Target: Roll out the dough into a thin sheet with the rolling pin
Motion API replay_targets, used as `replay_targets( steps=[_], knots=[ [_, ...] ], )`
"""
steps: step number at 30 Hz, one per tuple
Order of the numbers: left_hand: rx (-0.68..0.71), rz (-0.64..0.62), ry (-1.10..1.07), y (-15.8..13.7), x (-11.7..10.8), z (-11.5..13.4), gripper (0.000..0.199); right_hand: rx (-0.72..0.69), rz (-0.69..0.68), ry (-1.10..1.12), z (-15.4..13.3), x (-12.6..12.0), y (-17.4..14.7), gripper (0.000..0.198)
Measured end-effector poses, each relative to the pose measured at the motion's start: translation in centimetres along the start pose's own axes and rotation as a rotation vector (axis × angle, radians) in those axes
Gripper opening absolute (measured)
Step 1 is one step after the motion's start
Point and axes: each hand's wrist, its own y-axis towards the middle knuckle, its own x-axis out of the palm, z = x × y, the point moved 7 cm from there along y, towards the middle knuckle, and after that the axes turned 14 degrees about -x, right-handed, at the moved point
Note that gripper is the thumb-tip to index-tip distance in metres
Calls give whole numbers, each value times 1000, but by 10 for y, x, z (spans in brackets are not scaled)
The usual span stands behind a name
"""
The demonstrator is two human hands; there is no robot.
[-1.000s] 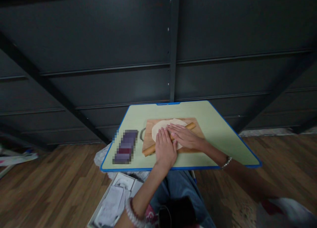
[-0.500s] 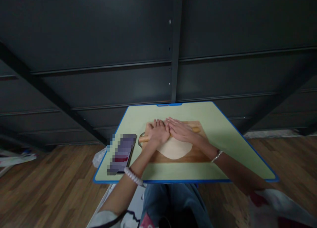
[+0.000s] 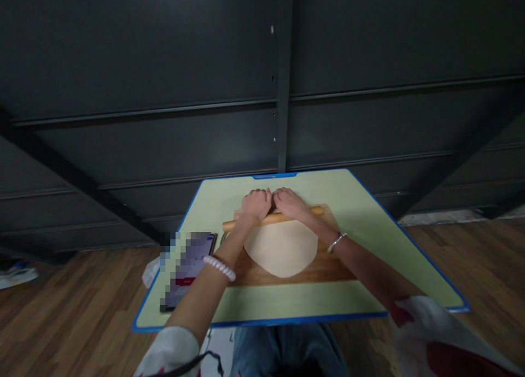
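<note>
A wooden rolling pin (image 3: 275, 218) lies crosswise over the far part of a flat, pale sheet of dough (image 3: 283, 249). My left hand (image 3: 257, 203) is closed over the pin left of its middle, fingers bent down on the far side. Beside it, my right hand (image 3: 290, 202) curls over the pin in the same way, the two hands nearly touching. Both sets of fingertips are hidden behind the knuckles. Under the dough is a wooden cutting board (image 3: 328, 270), whose near edge shows.
The board rests on a small pale green table (image 3: 381, 267) with a blue rim. Left of my forearm lies a phone (image 3: 192, 273), partly pixelated. Dark metal panels (image 3: 184, 142) rise behind the table. A clear plastic bag (image 3: 151, 272) shows beyond the left edge.
My hands have gone from lying flat and overlapping on the pin to curled and side by side. More of the dough shows on the near side. The view has shifted slightly.
</note>
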Motion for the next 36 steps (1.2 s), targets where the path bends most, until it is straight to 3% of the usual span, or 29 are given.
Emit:
replay_targets(
  steps=[4, 10, 15, 18, 23, 31, 36],
  knots=[
    [-68, 87, 12, 5, -7, -4, 51, 105, -21, 91, 14, 7, 7, 37],
    [-121, 101, 38, 10, -8, -9, 45, 188, -35, 166, 23, 9, 12, 41],
    [-21, 156, 54, 0, -6, -4, 39, 299, -5, 172, 24, 5, -1, 47],
    [-31, 108, 45, -8, 2, -8, 49, 344, 37, 170, 19, 0, -12, 45],
    [-48, -40, 74, -31, 16, -14, 64, 383, 124, 105, -1, -8, -40, 44],
    [156, 147, 118, -97, 6, -7, 58, 321, 271, -12, -52, -23, -101, 49],
    [263, 159, 82, -123, 0, -9, 53, 261, 286, 0, -88, -32, -143, 44]
  ],
)
